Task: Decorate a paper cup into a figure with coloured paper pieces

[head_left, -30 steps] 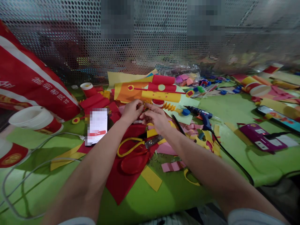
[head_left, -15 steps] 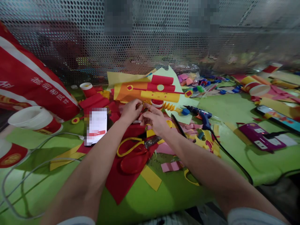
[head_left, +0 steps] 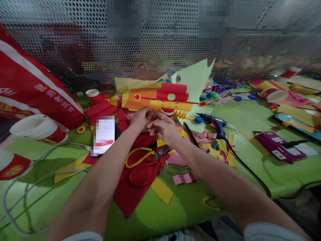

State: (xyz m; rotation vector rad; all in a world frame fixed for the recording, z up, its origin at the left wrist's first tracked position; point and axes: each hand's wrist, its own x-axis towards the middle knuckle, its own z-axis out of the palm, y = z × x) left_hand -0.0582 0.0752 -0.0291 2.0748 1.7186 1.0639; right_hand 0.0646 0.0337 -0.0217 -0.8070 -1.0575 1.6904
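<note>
A paper figure (head_left: 173, 105) with a yellow face, red hat and red stick lies beyond my hands. Yellow accordion-folded paper (head_left: 182, 114) extends from its right side; a similar folded strip (head_left: 157, 110) reaches toward my fingers on the left. My left hand (head_left: 141, 119) is closed, pinching the end of that strip. From the right, my right hand (head_left: 164, 126) meets it, index finger stretched to the same spot and other fingers curled; its grip is partly hidden. Yellow-and-red-handled scissors (head_left: 140, 157) lie below my hands on red paper (head_left: 125, 197).
A lit phone (head_left: 104, 135) and paper cups (head_left: 35, 127) stand left, by a red bag (head_left: 32, 77). To the right lie a blue glue gun (head_left: 216, 125) with its cord, a purple power strip (head_left: 279, 147) and another phone (head_left: 298, 125). Paper scraps (head_left: 185, 178) surround my arms.
The pale green sheet behind the figure has swung up and to the right. The red stick's right end has dipped slightly. A yellow paper loop near my right forearm has shifted downward. Both hands stay together.
</note>
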